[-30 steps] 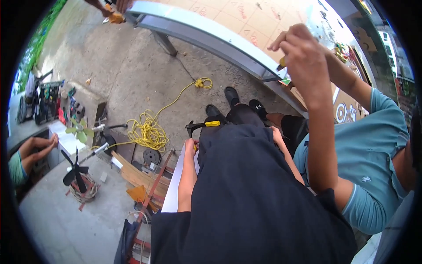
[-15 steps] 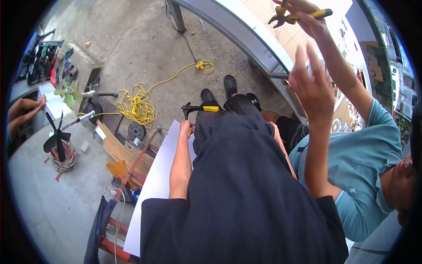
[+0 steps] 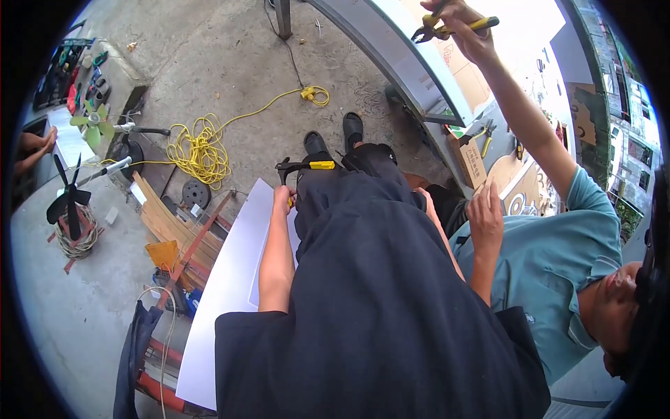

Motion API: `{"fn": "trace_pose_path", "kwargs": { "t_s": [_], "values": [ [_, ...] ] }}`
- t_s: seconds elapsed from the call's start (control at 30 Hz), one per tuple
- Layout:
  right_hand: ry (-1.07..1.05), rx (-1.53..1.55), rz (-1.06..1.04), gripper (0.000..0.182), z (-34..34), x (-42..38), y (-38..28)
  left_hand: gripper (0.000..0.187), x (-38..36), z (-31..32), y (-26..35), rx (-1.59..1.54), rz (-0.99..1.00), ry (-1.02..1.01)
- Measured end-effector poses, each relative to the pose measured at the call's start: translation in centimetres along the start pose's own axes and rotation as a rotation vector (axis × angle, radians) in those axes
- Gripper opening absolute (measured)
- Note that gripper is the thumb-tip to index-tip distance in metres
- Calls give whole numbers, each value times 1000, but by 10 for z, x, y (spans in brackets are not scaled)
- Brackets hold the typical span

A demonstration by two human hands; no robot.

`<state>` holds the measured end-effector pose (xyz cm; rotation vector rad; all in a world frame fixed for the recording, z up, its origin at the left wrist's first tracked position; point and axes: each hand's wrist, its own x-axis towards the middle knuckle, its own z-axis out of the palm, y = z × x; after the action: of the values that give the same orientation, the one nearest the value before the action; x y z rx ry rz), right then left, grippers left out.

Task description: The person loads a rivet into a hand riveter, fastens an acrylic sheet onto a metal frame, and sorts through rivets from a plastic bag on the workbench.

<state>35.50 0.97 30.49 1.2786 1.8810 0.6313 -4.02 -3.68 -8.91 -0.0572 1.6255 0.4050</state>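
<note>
**Fingers clenched low, pliers raised high**

Fingers of the left hand (image 3: pixel 283 199) were clenched on a yellow-handled tool whose end barely showed, just above the white sheet (image 3: pixel 223 293). The right hand (image 3: pixel 485 213) hung with fingers released, touching nothing clearly. Beyond lay a yellow cable (image 3: pixel 199 150) on the floor. Farthest, a co-worker's hand (image 3: pixel 464 28) gripped yellow pliers (image 3: pixel 447 28).
</note>
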Motion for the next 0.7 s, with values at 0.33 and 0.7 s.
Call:
{"fn": "trace_pose_path", "kwargs": {
  "t_s": [0.33,0.7],
  "values": [
    [131,54,-63,23,-5,5,9,6,1,-1,12,51,-21,22],
    [-56,115,-189,23,21,-49,-25,5,1,-4,19,59,-8,-14]
  ]
}}
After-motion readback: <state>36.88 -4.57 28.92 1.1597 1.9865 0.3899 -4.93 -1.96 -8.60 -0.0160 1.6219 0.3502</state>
